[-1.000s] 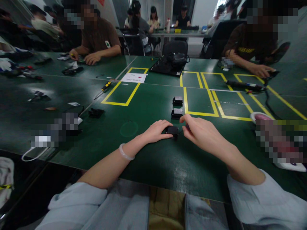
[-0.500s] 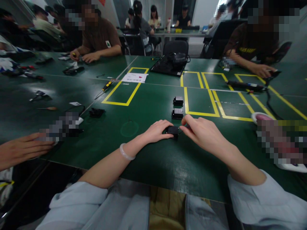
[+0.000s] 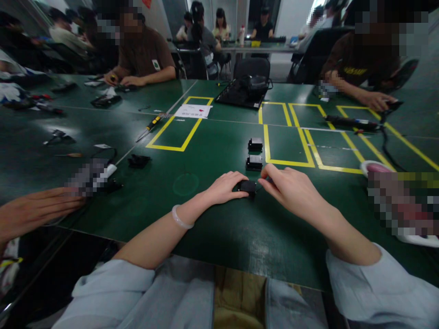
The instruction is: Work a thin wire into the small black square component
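My left hand (image 3: 224,187) is closed on a small black block (image 3: 247,187), probably a servo motor, resting on the green table. Thumb and fingers grip its left end. Just right of the block, my right hand (image 3: 286,185) is closed in a pinch. A thin dark line, perhaps a cable, shows between its fingertips and the block; what the pinch holds is too small to make out. Beyond the hands stand two similar black blocks with pale labelled tops, a nearer one (image 3: 254,162) and a farther one (image 3: 255,144).
Yellow tape (image 3: 290,162) marks rectangles on the table. A black part (image 3: 139,161) and a screwdriver (image 3: 153,122) lie to the left. A co-worker's hand (image 3: 41,208) reaches in at left. A white-rimmed tray (image 3: 414,238) stands at right; a black panel (image 3: 236,98) lies ahead.
My right fingertips have shifted very slightly right, away from the block. My left hand stays on it. At left, the co-worker's hand has moved a little to the right with its blurred object.
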### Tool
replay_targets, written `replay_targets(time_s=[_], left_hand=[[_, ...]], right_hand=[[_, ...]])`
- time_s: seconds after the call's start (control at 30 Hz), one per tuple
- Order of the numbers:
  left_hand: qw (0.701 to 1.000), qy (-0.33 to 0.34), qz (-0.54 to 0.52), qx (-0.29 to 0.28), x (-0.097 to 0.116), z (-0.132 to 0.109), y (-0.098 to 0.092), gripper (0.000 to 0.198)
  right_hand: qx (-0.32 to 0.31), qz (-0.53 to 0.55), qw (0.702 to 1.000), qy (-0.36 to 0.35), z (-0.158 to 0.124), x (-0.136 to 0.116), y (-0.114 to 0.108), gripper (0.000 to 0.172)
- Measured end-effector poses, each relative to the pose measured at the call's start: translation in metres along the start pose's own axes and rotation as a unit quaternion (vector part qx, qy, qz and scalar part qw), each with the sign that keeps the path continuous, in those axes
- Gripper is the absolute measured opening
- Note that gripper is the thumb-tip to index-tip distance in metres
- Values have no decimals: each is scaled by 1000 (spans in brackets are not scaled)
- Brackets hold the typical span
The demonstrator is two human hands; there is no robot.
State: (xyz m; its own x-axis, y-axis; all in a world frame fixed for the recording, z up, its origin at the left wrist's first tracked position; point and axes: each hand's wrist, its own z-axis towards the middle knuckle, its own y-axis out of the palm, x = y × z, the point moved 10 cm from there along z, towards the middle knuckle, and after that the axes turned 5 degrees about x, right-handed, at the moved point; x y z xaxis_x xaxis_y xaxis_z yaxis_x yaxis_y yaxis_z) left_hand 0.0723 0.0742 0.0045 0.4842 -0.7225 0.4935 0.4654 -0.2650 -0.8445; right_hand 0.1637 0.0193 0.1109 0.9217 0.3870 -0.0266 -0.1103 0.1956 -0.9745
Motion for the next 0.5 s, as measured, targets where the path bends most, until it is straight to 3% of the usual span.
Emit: replay_targets(time_s=[0.5], left_hand=[[1000,0,4,3,1,0,-1,42]], right_hand=[[2,31,1000,-6,-2,-3,-2,19]])
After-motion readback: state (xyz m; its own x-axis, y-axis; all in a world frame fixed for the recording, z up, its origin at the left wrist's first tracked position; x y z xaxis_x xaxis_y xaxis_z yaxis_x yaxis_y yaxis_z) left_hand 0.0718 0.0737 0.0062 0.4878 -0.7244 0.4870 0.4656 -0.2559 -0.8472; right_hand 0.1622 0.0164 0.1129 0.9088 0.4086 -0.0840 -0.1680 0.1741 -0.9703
